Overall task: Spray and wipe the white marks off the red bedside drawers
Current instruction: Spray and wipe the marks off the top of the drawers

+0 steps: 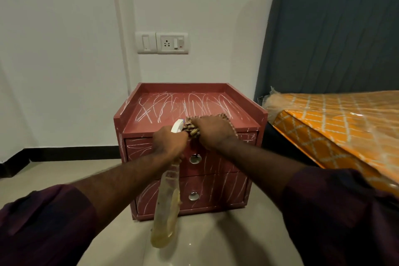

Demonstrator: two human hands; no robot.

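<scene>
Drawers (218,188), red, bedside: standing on the floor (64,177) just ahead of us, white marks (172,106) over top and fronts. Our left grip (169,142) clamps the spray bottle (166,207) by its neck; our right grip (212,134) clutches a checked cloth (192,130); both are at the top's front edge.

White wall (64,49), grey headboard (334,28)

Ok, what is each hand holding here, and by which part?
The left hand grips the spray bottle at its neck, with the body hanging down. The right hand clutches a checked cloth bunched in its fist.
</scene>
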